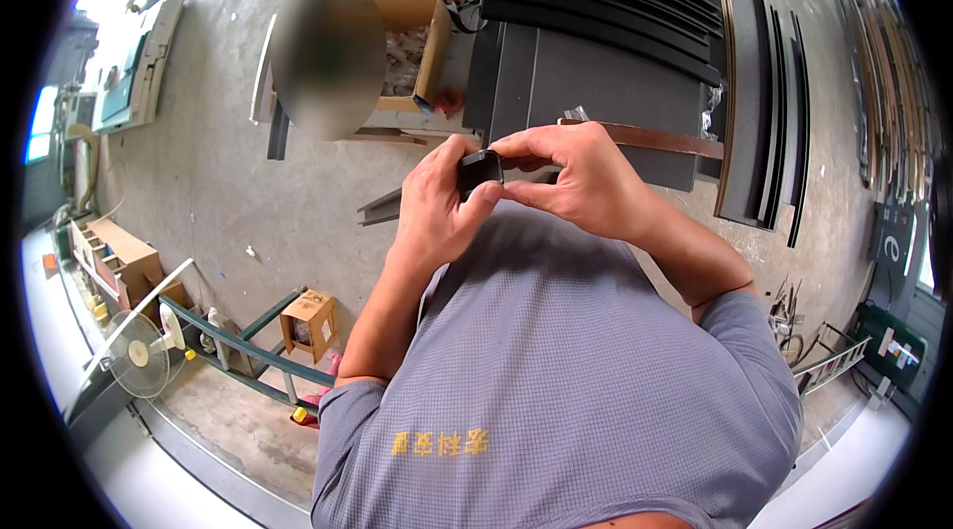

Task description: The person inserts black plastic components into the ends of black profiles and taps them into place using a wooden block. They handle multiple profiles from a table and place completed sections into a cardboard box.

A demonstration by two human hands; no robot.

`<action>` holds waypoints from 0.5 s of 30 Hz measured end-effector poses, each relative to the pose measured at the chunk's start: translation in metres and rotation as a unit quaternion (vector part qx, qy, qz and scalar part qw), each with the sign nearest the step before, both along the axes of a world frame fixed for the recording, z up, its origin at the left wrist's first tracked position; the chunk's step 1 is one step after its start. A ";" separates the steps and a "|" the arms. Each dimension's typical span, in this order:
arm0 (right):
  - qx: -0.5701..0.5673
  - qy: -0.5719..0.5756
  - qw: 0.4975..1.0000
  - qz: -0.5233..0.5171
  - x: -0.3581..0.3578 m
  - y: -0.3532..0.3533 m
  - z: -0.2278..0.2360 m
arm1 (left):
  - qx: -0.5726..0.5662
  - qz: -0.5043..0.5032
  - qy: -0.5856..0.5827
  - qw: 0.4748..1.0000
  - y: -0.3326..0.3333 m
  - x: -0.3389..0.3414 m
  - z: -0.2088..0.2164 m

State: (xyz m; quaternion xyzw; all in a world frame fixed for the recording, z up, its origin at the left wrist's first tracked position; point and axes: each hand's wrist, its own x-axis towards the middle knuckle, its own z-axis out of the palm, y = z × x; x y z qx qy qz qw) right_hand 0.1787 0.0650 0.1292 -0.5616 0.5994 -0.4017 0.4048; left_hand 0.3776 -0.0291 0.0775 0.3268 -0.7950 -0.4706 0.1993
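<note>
In front of my chest I hold a dark grey channel-shaped profile point(380, 209), which looks like metal. My left hand point(433, 194) is closed round it near one end, and the rest sticks out to the left beyond my palm. Thumb and fingers of my right hand point(578, 177) pinch the profile's near end, where a black rim shows between the two hands. Whether that rim is a separate end piece cannot be made out. Just past my right hand a brown strip point(665, 140) lies across the edge of a dark work surface point(596, 67).
Long black profiles point(606, 18) lie stacked on the work surface, others point(779, 112) to its right. An open cardboard box point(437, 53) with small bagged parts stands ahead left, beside a blurred patch. A white fan point(139, 355), green rails point(243, 342) and a small carton point(309, 324) are at left.
</note>
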 end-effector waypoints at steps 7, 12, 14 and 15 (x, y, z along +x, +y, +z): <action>0.048 0.116 0.992 0.005 -0.039 0.005 -0.016 | -0.012 0.085 0.025 0.996 -0.015 0.016 -0.013; 0.194 0.454 0.868 -0.047 -0.165 0.091 -0.117 | 0.024 0.129 0.074 0.989 -0.029 0.034 -0.016; 0.205 0.451 0.866 -0.069 -0.179 0.110 -0.140 | 0.047 0.119 0.079 0.989 -0.028 0.031 -0.016; 0.173 0.454 0.871 -0.079 -0.189 0.115 -0.150 | 0.058 0.114 0.082 0.989 -0.028 0.028 -0.015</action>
